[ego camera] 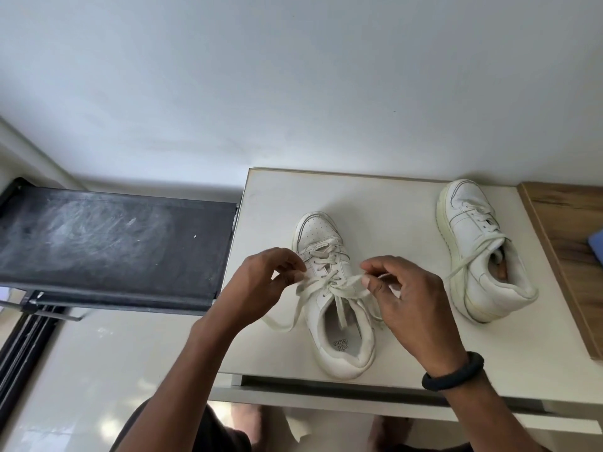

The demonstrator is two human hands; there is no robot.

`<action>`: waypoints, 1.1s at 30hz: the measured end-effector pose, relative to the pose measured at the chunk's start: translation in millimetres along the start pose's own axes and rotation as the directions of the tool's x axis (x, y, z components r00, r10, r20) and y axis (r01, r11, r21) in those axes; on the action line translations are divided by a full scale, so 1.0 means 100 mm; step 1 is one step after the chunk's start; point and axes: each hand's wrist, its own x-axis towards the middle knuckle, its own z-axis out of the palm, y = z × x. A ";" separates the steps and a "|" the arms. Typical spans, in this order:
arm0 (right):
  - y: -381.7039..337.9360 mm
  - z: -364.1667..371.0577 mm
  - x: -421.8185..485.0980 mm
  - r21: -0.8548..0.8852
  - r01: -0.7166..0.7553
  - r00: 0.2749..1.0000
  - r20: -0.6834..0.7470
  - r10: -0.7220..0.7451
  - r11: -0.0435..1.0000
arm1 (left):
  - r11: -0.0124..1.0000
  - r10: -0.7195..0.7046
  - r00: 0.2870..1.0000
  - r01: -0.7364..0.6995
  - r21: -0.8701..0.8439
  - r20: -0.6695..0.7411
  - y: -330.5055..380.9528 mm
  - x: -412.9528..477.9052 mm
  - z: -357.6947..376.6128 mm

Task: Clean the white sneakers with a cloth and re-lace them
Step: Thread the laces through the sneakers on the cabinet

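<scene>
Near sneaker [336, 298] at the centre of the white worktop [408, 347], toe pointing far; left hand [257, 288] and right hand [404, 298] each pinch its lace [313, 283]. Second sneaker [479, 249] lies at far right.

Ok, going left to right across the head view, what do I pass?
From the left: black shelf → left hand, pinching the lace → sneaker being laced → right hand, also pinching the lace → second sneaker → wooden board → blue object at the frame edge.
</scene>
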 end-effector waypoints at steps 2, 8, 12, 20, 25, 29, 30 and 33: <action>-0.11 0.04 -0.01 -0.002 0.187 0.981 -0.052 -0.187 0.982 | 0.997 -0.068 0.996 0.070 0.030 -0.062 -0.06 0.00 -0.04; -0.32 0.39 -0.08 -0.258 0.361 0.932 0.127 -0.339 0.896 | 0.935 -0.352 0.876 0.318 0.156 0.328 -0.12 -0.12 -0.18; -0.30 0.48 -0.03 -0.268 0.298 0.954 0.114 -0.277 0.916 | 0.960 -0.275 0.863 0.226 0.164 0.424 0.02 -0.23 -0.09; -0.21 0.42 0.03 0.040 0.247 0.969 0.012 -0.248 0.968 | 0.840 -0.412 0.840 0.500 -0.209 0.353 0.19 -0.24 -0.12; -0.21 0.41 0.02 0.025 0.249 0.967 0.044 -0.250 0.968 | 0.693 -0.485 0.866 0.464 -0.552 0.120 0.27 -0.22 -0.18; -0.22 0.39 0.00 0.001 0.242 0.967 0.081 -0.242 0.970 | 0.432 -0.534 0.845 0.310 -0.847 0.037 0.30 -0.17 -0.15; -0.22 0.38 0.00 0.003 0.243 0.966 0.089 -0.242 0.970 | 0.335 -0.547 0.836 0.259 -0.906 0.036 0.29 -0.16 -0.14; -0.21 0.36 0.00 0.005 0.243 0.965 0.104 -0.243 0.970 | 0.137 -0.569 0.822 0.119 -0.983 0.020 0.26 -0.12 -0.13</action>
